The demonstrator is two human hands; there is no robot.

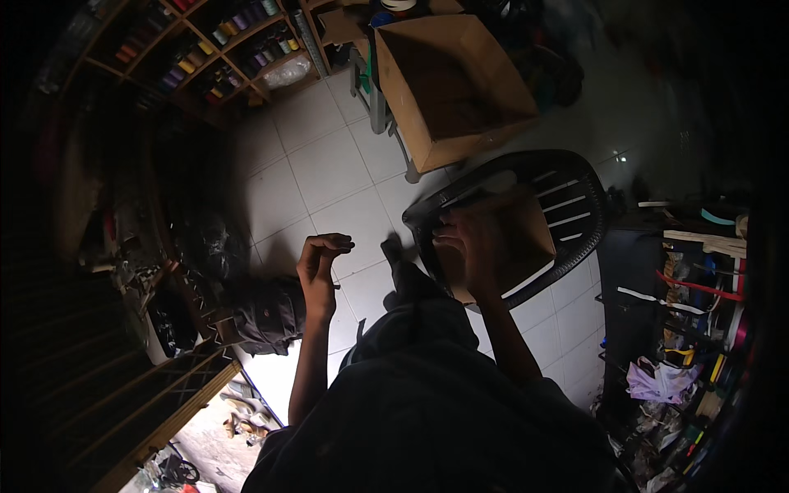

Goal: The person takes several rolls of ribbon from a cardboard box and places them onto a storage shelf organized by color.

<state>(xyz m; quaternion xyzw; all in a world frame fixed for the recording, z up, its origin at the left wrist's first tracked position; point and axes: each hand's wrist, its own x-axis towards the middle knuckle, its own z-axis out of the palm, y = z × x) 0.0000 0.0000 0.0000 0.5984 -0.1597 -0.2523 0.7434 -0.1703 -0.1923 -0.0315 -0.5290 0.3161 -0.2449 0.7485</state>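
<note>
My left hand (pixel 317 264) is raised over the tiled floor, its fingers bent to the right, the thumb apart from them and nothing visible between. My right hand (pixel 475 246) is over a small open cardboard box (pixel 532 230), with its fingers apart and dimly lit. I see nothing held in it; whether it touches the box I cannot tell. The box rests on the seat of a dark slatted plastic chair (pixel 593 197).
A larger open cardboard box (pixel 403 90) sits on a grey stand (pixel 378 111) ahead. Shelves with thread spools (pixel 238 25) stand far left. A dark bag (pixel 267 316) lies left on the floor. Cluttered goods with a lilac plastic bag (pixel 662 382) line the right side.
</note>
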